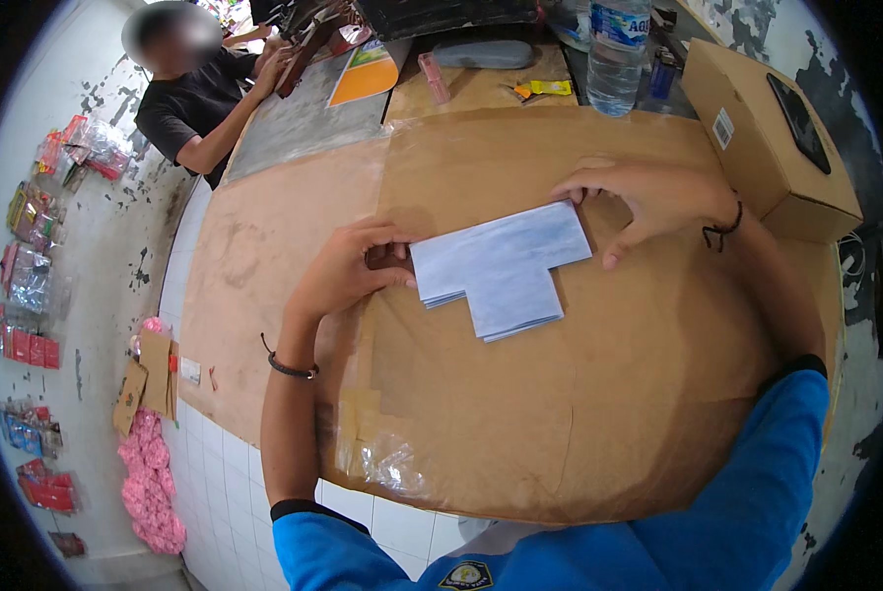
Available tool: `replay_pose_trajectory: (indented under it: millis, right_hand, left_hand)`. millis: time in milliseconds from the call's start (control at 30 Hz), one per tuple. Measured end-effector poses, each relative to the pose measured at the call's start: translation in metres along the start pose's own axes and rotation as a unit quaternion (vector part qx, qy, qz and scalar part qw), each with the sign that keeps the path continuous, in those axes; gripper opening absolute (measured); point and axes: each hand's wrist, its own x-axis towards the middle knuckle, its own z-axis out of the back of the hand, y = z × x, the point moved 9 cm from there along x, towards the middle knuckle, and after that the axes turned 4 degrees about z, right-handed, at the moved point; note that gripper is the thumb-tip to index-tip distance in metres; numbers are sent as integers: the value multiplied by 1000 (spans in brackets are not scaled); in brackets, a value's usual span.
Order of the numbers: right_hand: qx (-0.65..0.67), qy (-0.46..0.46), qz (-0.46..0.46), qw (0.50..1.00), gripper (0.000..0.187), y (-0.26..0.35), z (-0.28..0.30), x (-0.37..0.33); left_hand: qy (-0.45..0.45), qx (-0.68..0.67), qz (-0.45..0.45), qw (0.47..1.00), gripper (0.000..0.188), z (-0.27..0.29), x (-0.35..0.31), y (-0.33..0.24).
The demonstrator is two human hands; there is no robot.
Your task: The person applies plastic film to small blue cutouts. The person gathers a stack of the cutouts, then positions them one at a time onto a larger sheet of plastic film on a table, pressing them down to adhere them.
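A T-shaped piece of light blue folded paper point(506, 261) lies flat on the brown table, its wide bar toward the far side and its stem toward me. Several layers show along its near edges. My left hand point(348, 266) rests beside the paper's left end, with thumb and fingers apart and their tips at its edge. Over on the other side, my right hand point(653, 202) is open, its fingertips by the far right corner of the paper and its thumb lowered toward the table, apart from the paper.
Brown cardboard point(441, 433) covers the table. A water bottle point(617, 59) stands at the back, near a grey case point(483, 54) and yellow wrapper point(550, 88). A phone point(799, 123) lies on a carton point(757, 148) at right. Far left, another person point(190, 108) works.
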Motion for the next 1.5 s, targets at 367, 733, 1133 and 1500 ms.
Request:
replay_pose_trajectory:
  millis: [367, 733, 1133, 1500]
  right_hand:
    - [-158, -30, -39, 986, 73, 36, -4, 5]
    - [-136, -57, -39, 988, 69, 39, -3, 4]
    - [-99, -42, 3, 994, 71, 34, -14, 15]
    - [-102, -160, 41, 981, 74, 18, -8, 10]
  left_hand:
    - [-73, 133, -104, 983, 74, -9, -10, -57]
    - [-37, 102, -28, 994, 83, -28, -2, -44]
    - [-53, 123, -76, 988, 71, -24, -5, -43]
    - [-125, 168, -97, 973, 73, -12, -5, -50]
